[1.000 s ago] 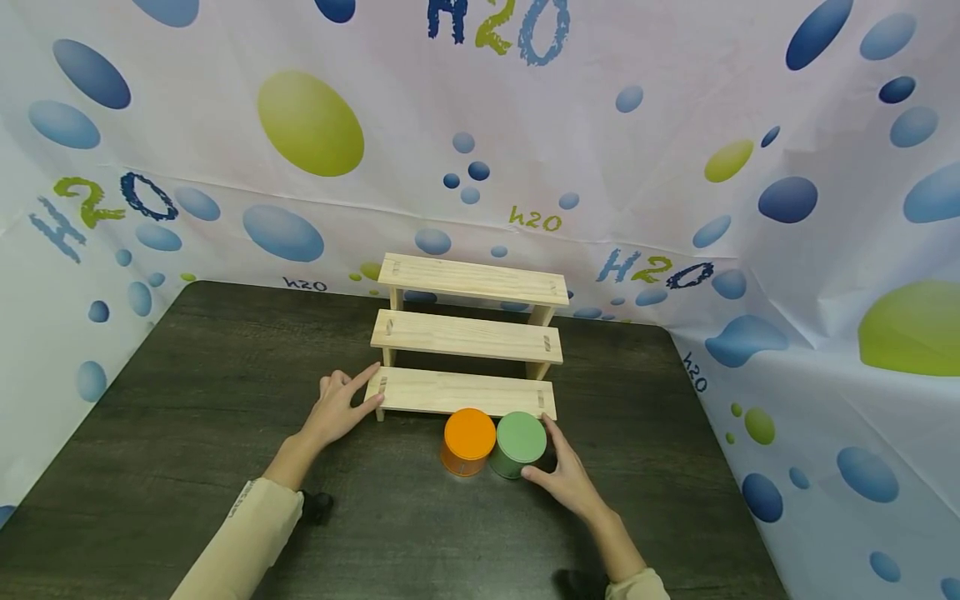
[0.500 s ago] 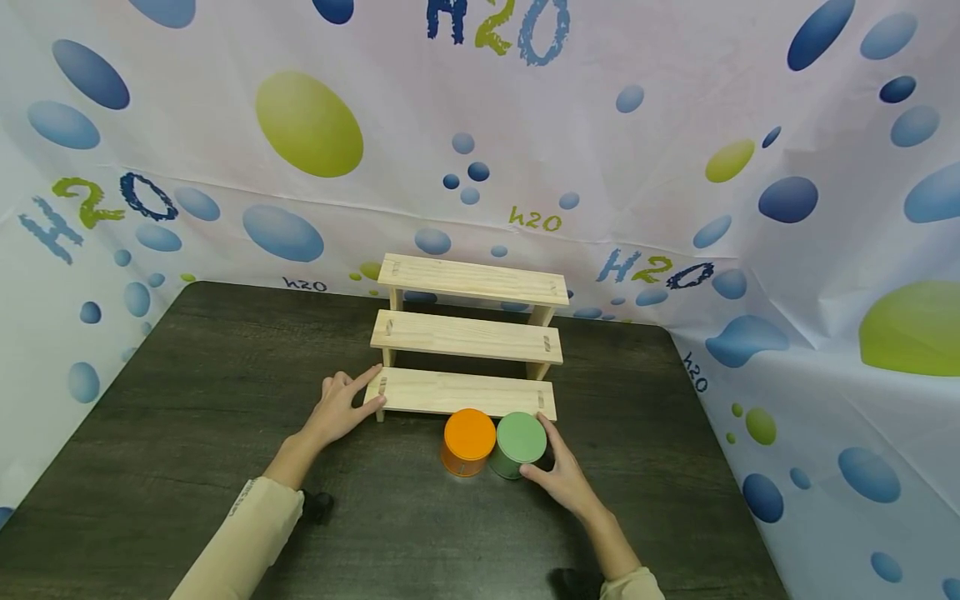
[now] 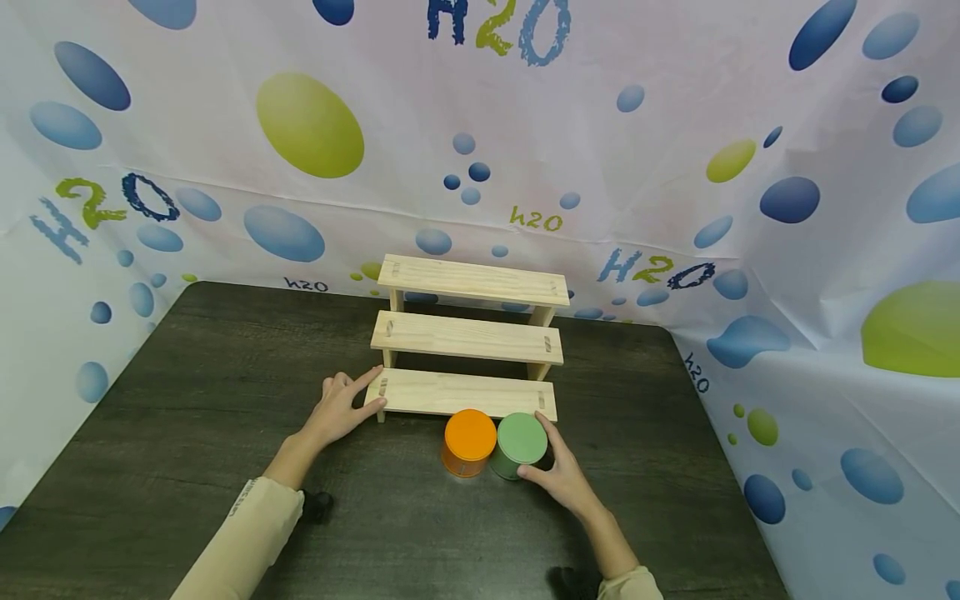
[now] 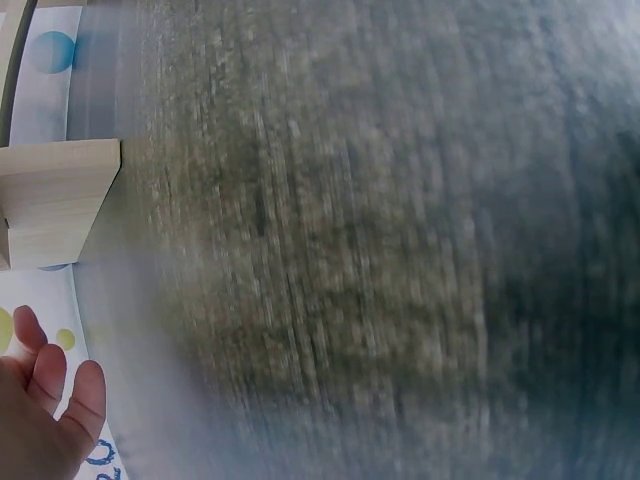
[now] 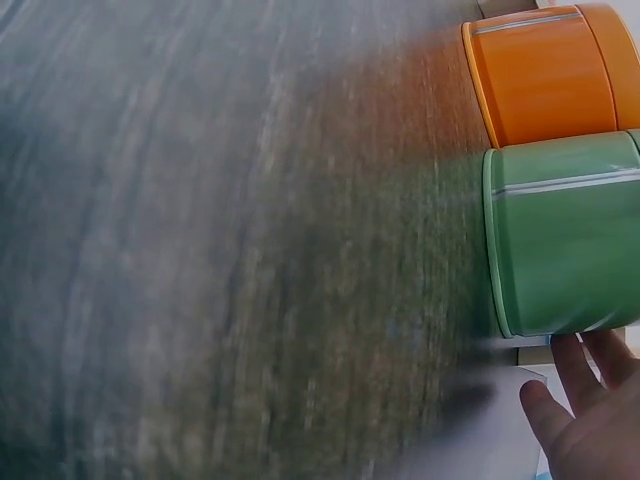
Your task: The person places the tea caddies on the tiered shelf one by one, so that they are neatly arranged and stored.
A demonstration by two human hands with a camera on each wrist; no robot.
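Note:
A three-tier wooden step shelf (image 3: 465, 392) stands near the back of the dark table. My left hand (image 3: 333, 412) is at the left end of its lowest step, with index finger and thumb extended and touching the end. In the left wrist view, the other fingers (image 4: 85, 395) are apart from the wood. In front of the lowest step stand an orange tin (image 3: 469, 435) and a green tin (image 3: 521, 442), upright side by side. My right hand (image 3: 566, 479) holds the green tin from its right, thumb at the front and index finger at the back. The right wrist view shows fingertips (image 5: 567, 350) against its side.
The dark wooden table (image 3: 225, 375) reaches the backdrop (image 3: 420, 125), a printed sheet with blue and green spots, behind and at both sides. A shelf leg (image 4: 60, 190) shows at the left of the left wrist view.
My right hand's thumb and index finger have shifted slightly left around the green tin. The left hand, both tins and the shelf stay in place.

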